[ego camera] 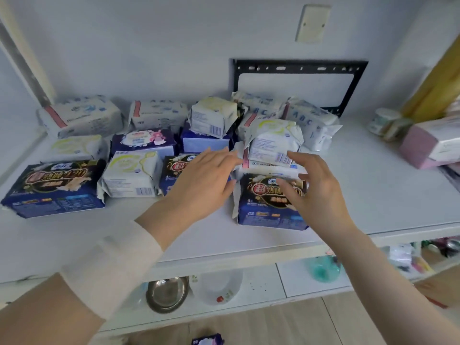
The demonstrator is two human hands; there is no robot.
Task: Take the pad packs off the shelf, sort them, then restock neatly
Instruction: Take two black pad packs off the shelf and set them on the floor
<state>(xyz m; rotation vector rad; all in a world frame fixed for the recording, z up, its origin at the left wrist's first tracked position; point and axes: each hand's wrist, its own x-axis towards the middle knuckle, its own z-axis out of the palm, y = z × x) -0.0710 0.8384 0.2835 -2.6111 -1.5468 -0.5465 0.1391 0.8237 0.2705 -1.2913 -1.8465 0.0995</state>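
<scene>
Pad packs [132, 173] lie in rows on the shelf [385, 183]. My left hand [206, 180] and my right hand [316, 185], fingers [220, 155] wide and holding nothing, are each above a dark blue pack [263, 207] near the front edge.

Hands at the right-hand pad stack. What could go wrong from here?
1. The white top pack sits tilted on its stack; the right hand or left hand could knock it off.
2. The dark blue pack in front of the stack lies nearest the shelf edge and may slide off.
</scene>
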